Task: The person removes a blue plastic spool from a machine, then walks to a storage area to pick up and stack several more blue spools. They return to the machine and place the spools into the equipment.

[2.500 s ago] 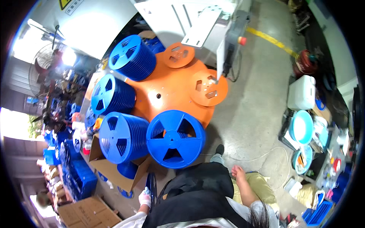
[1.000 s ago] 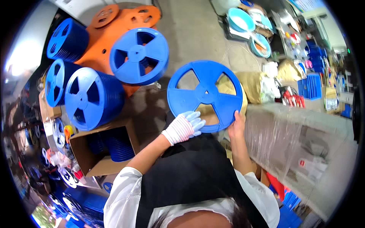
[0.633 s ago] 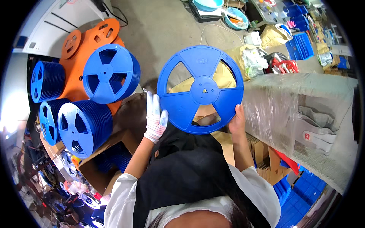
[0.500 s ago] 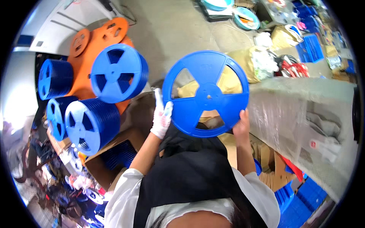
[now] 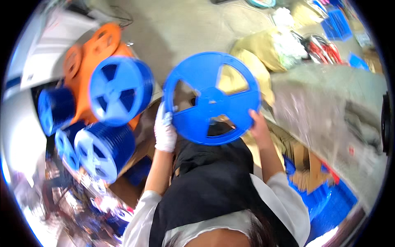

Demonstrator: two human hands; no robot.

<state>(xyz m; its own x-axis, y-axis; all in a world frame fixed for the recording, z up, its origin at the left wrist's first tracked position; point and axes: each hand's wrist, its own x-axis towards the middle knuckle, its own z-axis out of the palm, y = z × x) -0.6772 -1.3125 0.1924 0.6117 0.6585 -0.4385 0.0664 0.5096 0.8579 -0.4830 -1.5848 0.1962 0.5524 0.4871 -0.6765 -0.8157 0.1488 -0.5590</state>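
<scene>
A flat blue plastic reel with three wedge-shaped openings is held up in front of me, its round face turned toward me. On its left rim is my left hand, in a white glove, closed on the edge. My bare right hand grips the lower right rim, its fingers partly hidden behind the disc. To my left, a big stack of blue reels stands by an orange surface. Nearer me is another reel stack, with a further stack at the far left.
Orange discs lie at the orange surface's far end. Below the stacks is a cardboard box. A plastic-covered surface runs along my right, with cardboard and blue crates beneath. Beige sacks sit ahead.
The view has turned and shifted, blurring the surroundings. Both hands still hold the reel, which now appears slightly further left and rotated a little; my left hand is closer around its rim.
</scene>
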